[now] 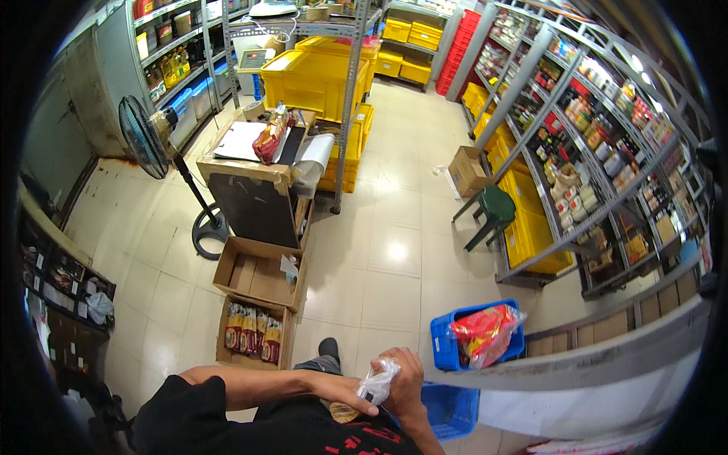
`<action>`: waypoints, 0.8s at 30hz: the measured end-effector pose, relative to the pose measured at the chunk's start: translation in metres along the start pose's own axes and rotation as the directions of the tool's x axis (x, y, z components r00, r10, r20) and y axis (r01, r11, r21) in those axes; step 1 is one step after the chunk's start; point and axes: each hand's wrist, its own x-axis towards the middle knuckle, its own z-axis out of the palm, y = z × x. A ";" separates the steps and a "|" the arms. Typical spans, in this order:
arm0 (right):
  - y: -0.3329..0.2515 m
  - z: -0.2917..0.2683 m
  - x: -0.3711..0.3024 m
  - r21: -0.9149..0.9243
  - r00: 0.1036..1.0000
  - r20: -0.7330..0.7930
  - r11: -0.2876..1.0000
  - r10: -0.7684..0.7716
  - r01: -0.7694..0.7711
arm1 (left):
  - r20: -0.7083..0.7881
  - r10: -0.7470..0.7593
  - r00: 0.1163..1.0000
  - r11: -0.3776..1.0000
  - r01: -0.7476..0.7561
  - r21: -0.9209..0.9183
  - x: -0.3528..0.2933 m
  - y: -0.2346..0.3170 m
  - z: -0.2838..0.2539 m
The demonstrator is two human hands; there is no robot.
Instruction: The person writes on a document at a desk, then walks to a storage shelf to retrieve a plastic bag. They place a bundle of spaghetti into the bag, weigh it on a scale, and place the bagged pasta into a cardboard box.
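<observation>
In front of my body, my two hands meet around a clear plastic bag (381,379). My right hand (407,379) is closed around its gathered upper part. From the left, my left hand (340,390) reaches across and grips the bag lower down, thumb stretched along it. Something round and tan-yellow (345,412) shows beneath my left hand, partly hidden; I cannot make out what it is.
Left of my foot, a cardboard box (221,351) holds several red-and-gold packets (254,332). Beyond it are another open box (241,274), a standing fan (144,136) and a cluttered desk (250,205). At right are a blue basket (437,350), a green stool (497,203) and stocked shelves (531,144).
</observation>
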 end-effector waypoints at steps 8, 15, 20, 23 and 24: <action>0.083 -0.007 0.136 -0.099 0.978 0.207 0.995 0.032 -0.011 | -0.113 -0.144 0.983 0.942 0.101 -0.320 0.015 0.067 -0.110; 0.191 -0.024 0.246 0.492 0.532 0.843 0.276 0.087 -0.825 | -0.442 0.047 0.896 0.928 -0.204 -0.313 0.048 0.085 -0.211; 0.237 -0.030 0.355 0.648 0.438 0.756 0.651 -0.486 -0.396 | -0.651 0.003 0.759 0.943 -0.219 -0.250 0.096 0.133 -0.262; 0.259 -0.036 0.419 0.540 0.263 0.775 0.818 -0.575 0.199 | -0.641 -0.010 0.767 0.968 -0.153 -0.199 0.105 0.170 -0.289; 0.267 -0.038 0.434 0.498 0.195 0.806 0.818 -0.559 0.286 | -0.639 0.041 0.768 0.920 -0.279 -0.276 0.109 0.178 -0.293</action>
